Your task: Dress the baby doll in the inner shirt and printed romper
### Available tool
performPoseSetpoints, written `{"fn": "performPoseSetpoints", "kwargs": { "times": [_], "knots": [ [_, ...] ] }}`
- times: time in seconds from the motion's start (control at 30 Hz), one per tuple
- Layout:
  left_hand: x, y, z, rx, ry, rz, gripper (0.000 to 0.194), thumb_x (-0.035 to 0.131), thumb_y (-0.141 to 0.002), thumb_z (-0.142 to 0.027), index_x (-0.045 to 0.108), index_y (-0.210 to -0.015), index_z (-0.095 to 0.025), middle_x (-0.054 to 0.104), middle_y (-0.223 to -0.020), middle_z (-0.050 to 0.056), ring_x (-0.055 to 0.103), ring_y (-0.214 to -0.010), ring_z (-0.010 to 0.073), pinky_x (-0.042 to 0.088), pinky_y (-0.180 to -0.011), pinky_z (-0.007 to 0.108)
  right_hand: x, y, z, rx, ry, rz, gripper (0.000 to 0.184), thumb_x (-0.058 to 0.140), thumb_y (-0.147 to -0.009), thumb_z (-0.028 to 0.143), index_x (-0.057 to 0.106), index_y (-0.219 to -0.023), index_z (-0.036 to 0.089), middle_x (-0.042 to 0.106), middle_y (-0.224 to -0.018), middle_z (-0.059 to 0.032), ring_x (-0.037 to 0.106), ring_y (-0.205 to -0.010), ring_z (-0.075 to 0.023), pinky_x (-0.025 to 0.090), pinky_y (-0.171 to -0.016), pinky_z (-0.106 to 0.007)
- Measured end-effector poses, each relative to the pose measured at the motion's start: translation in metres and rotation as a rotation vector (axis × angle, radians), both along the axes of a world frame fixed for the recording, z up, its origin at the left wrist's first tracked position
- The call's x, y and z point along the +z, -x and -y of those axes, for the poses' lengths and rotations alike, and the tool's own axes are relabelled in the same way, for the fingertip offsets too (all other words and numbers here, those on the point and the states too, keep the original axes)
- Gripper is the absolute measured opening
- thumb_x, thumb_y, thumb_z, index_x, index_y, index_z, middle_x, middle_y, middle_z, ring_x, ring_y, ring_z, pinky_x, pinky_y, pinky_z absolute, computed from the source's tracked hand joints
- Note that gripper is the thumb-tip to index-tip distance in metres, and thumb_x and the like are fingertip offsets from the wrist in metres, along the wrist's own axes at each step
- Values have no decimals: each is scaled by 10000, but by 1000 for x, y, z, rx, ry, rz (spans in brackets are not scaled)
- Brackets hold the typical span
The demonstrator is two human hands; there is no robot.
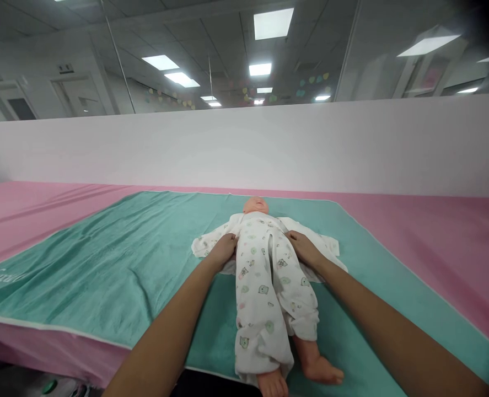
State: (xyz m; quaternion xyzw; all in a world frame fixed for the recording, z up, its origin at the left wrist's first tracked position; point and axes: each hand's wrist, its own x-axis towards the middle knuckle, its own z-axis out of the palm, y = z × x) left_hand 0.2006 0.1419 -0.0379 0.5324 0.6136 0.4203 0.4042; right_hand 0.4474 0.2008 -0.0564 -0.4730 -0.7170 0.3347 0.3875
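A baby doll [256, 205] lies on its back, head away from me and bare feet toward me. It wears a white printed top [211, 240] with its sleeves spread to both sides, and white baby pants [256, 292] with small animal prints. My left hand [225, 249] is closed at the left side of the pants, near the waist. On the opposite side, my right hand [305, 247] also has its fingers curled at the edge of the pants. The fingertips of both hands are partly hidden by the cloth.
Under the doll is a teal towel [103, 264], wrinkled on the left, over a pink padded surface [446, 237]. A low white wall [186, 149] runs along the back, with glass panels above. Dark items lie below the front left edge.
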Motion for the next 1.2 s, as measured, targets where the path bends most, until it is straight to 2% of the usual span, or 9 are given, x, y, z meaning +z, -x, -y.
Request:
{"fn": "performPoseSetpoints", "kwargs": {
  "times": [0.1, 0.2, 0.27, 0.37, 0.47, 0.67, 0.8, 1.0, 1.2],
  "knots": [
    [3, 2, 8, -152, 64, 143, 44, 489, -740, -189, 520, -727, -160, 568, -652, 18, 526, -590, 121, 470, -597, 261, 4, -11, 12, 130, 139, -65, 296, 512, -750, 469, 509, -654, 189, 499, -616, 18, 381, -540, -107, 320, -489, -233],
    [8, 7, 13, -342, 148, 291, 132, 569, -685, -157, 592, -814, -147, 640, -792, 51, 601, -720, 145, 504, -719, 297, 11, -17, 20, 222, 218, -133, 190, 568, -715, 381, 571, -675, 195, 534, -587, 9, 419, -517, -111, 376, -482, -247],
    [9, 10, 15, -418, 181, 317, 218, 609, -644, -126, 623, -860, -147, 662, -869, 66, 620, -807, 169, 504, -779, 308, 15, -19, 24, 282, 244, -162, 135, 619, -669, 305, 624, -753, 200, 590, -634, -9, 491, -567, -134, 435, -527, -269],
    [10, 12, 17, -470, 181, 335, 317, 645, -634, -122, 639, -949, -152, 667, -964, 86, 619, -904, 203, 507, -824, 322, 19, -23, 26, 425, 396, -234, 290, 647, -668, 261, 631, -954, 211, 650, -808, -39, 581, -717, -168, 498, -665, -312],
    [10, 15, 17, -502, 183, 374, 363, 675, -653, -149, 632, -1013, -147, 659, -1018, 101, 617, -943, 215, 511, -843, 331, 17, -27, 25, 486, 523, -351, 357, 651, -711, 270, 593, -1061, 225, 650, -948, -51, 607, -807, -169, 503, -766, -343],
    [7, 26, 13, -490, 113, 539, 365, 674, -690, -150, 613, -1048, -112, 657, -1014, 127, 637, -892, 195, 521, -781, 284, 8, -22, 22, 458, 551, -528, 316, 649, -735, 311, 589, -1036, 237, 665, -923, -41, 629, -765, -171, 512, -707, -335],
    [2, 27, 9, -456, 87, 591, 322, 660, -720, -180, 615, -1030, -109, 665, -981, 125, 642, -849, 180, 513, -763, 273, 13, -11, 27, 432, 497, -541, 301, 611, -752, 370, 591, -1030, 257, 678, -940, -33, 636, -813, -196, 504, -729, -351],
    [0, 12, 8, -404, 4, 610, 317, 654, -705, -183, 614, -1010, -110, 670, -944, 117, 633, -844, 192, 506, -738, 287, 21, -3, 32, 430, 453, -587, 353, 499, -813, 446, 576, -1109, 271, 690, -934, -27, 625, -893, -221, 484, -780, -361],
    [5, -7, 15, -242, -75, 509, 370, 654, -717, -290, 586, -1047, -139, 674, -910, 93, 619, -821, 208, 505, -710, 319, 13, 5, 27, 369, 462, -568, 328, 493, -794, 422, 608, -1024, 218, 689, -828, -35, 623, -829, -217, 483, -721, -343]
  ]
}}
